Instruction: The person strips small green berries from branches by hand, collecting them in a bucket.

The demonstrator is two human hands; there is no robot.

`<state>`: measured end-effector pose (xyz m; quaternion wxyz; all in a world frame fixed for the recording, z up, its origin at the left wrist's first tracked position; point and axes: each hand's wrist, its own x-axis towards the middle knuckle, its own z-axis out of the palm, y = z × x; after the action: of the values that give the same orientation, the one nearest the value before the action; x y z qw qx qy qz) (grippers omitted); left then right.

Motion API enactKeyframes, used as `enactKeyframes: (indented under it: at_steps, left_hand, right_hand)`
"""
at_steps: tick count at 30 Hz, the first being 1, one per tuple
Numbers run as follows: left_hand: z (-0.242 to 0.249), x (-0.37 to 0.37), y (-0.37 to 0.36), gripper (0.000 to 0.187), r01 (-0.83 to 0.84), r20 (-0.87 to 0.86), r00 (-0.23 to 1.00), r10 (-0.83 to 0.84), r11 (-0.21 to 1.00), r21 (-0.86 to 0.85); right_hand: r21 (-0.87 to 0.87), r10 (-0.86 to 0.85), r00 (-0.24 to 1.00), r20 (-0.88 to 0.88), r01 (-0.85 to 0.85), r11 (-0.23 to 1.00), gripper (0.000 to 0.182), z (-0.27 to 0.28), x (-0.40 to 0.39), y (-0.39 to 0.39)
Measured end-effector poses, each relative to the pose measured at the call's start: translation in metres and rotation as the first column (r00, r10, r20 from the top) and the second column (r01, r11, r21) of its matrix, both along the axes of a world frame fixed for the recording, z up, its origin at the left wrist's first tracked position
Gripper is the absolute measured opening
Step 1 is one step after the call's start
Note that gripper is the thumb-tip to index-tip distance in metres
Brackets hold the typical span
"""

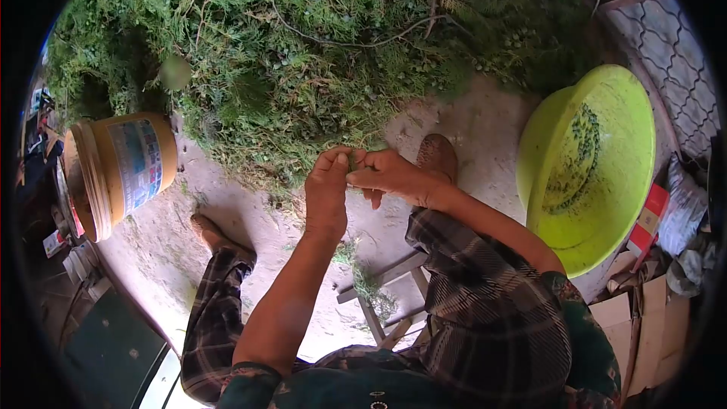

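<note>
We've got the big pile of cut greenery (318, 76) across the top of the frame, approx. upper left to upper right: flat, scaly, fern-like sprays, mid-green w/ some brownish bits, small pale round cones & a few thin bare twigs. Next, our yellow-green basin (613, 204) sits at right, tilted, w/ small dark bits (585, 136) stuck inside. The yellow bucket (164, 155), w/ a printed label, lies tipped at left.

Our arms reach up from the bottom of the frame & meet at center, just below the pile's lower edge. L hand (326, 189) is upright, wrist fairly straight, thumb pressed to forefinger. R hand (394, 176) comes in from the right, forearm slanting, thumb & forefinger pinched toward the L, other fingers curled down. Btwn the fingertips, both hands grip a tiny green bit (351, 166), mostly hidden; exact shape n/a.
</note>
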<state>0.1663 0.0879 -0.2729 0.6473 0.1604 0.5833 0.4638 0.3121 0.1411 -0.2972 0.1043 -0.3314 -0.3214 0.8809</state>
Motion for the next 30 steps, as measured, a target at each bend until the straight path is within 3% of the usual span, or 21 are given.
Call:
enactKeyframes:
  at_steps: [3, 8, 10, 12, 14, 15, 16, 17, 18, 19, 20, 22, 23, 25, 26, 28, 29, 30]
  left_hand:
    - [-0.003, 0.012, -0.007, 0.019, -0.198, 0.035, 0.979, 0.201, 0.977, -0.074]
    - [-0.024, 0.016, -0.037, 0.021, -0.265, 0.133, 0.948, 0.289, 0.949, -0.169]
    - [-0.035, 0.012, -0.050, 0.019, -0.294, 0.145, 0.929, 0.341, 0.917, -0.270]
    - [-0.038, 0.008, -0.056, 0.018, -0.301, 0.168, 0.918, 0.360, 0.906, -0.297]
    - [-0.040, 0.003, -0.061, 0.016, -0.211, -0.128, 0.976, 0.175, 0.906, -0.366]
    - [-0.039, -0.012, -0.065, 0.017, 0.190, -0.396, 0.861, -0.319, 0.924, -0.331]
    - [-0.047, -0.024, -0.076, 0.017, 0.187, -0.398, 0.861, -0.317, 0.924, -0.333]
    - [-0.061, -0.033, -0.091, 0.019, 0.462, -0.637, 0.568, -0.522, 0.842, -0.279]
    - [-0.064, -0.039, -0.096, 0.023, 0.690, -0.807, 0.175, -0.563, 0.656, -0.308]
    - [-0.070, -0.046, -0.097, 0.029, 0.578, -0.759, 0.346, -0.552, 0.762, -0.290]
    - [-0.064, -0.048, -0.087, 0.033, 0.477, -0.796, 0.366, -0.482, 0.832, -0.284]
    - [-0.063, -0.045, -0.061, 0.043, 0.332, -0.927, 0.290, -0.238, 0.933, -0.136]
    - [-0.068, -0.043, -0.056, 0.043, 0.332, -0.924, 0.297, -0.242, 0.933, -0.137]
    - [-0.074, -0.041, -0.052, 0.047, 0.397, -0.928, 0.110, -0.355, 0.872, -0.287]
    - [-0.071, -0.037, -0.060, 0.033, 0.420, -0.882, 0.077, -0.464, 0.818, -0.394]
    - [-0.073, -0.033, -0.076, 0.020, 0.395, -0.801, 0.175, -0.572, 0.787, -0.475]
    - [-0.079, -0.033, -0.091, 0.011, 0.349, -0.852, 0.219, -0.475, 0.854, -0.387]
    - [-0.086, -0.035, -0.102, 0.011, 0.352, -0.847, 0.221, -0.484, 0.849, -0.393]
  right_hand:
    - [-0.013, -0.013, 1.000, 0.020, 0.014, 1.000, 0.029, -0.007, 0.000, -0.011]
    - [-0.135, 0.006, 0.998, -0.056, -0.014, 0.991, 0.024, -0.017, 0.008, -0.023]
    - [-0.154, 0.194, 0.976, -0.095, -0.207, 0.966, 0.023, -0.022, 0.012, -0.026]
    - [-0.163, 0.224, 0.966, -0.125, -0.243, 0.956, 0.023, -0.028, 0.015, -0.029]
    - [-0.173, 0.254, 0.954, -0.158, -0.280, 0.944, 0.023, -0.031, 0.020, -0.030]
    - [-0.183, 0.233, 0.960, -0.155, -0.259, 0.948, 0.026, -0.030, 0.022, -0.026]
    - [-0.191, 0.209, 0.966, -0.154, -0.237, 0.953, 0.028, -0.029, 0.022, -0.022]
    - [-0.123, 0.204, 0.971, -0.121, -0.219, 0.968, 0.025, -0.025, 0.021, -0.021]
    - [-0.127, 0.203, 0.971, -0.123, -0.218, 0.968, 0.025, -0.028, 0.021, -0.021]
    - [-0.134, 0.180, 0.980, -0.089, -0.191, 0.972, 0.026, -0.032, 0.023, -0.023]
    - [-0.142, 0.156, 0.986, -0.050, -0.162, 0.977, 0.028, -0.036, 0.025, -0.025]
    - [-0.085, 0.111, 0.994, 0.021, -0.109, 0.990, 0.033, -0.046, 0.027, -0.026]
    - [-0.083, 0.068, 0.986, 0.151, -0.056, 0.995, 0.035, -0.049, 0.029, -0.022]
    - [-0.066, -0.058, 0.924, 0.378, 0.089, 0.994, 0.040, -0.055, 0.026, -0.021]
    - [-0.067, -0.055, 0.924, 0.377, 0.086, 0.994, 0.040, -0.058, 0.027, -0.023]
    - [-0.024, -0.146, 0.922, 0.359, 0.165, 0.986, 0.037, -0.065, 0.027, -0.023]
    - [-0.029, -0.145, 0.921, 0.361, 0.167, 0.986, 0.037, -0.067, 0.025, -0.023]
    - [0.429, -0.230, 0.851, 0.473, 0.006, 0.903, 0.031, -0.069, 0.023, -0.025]
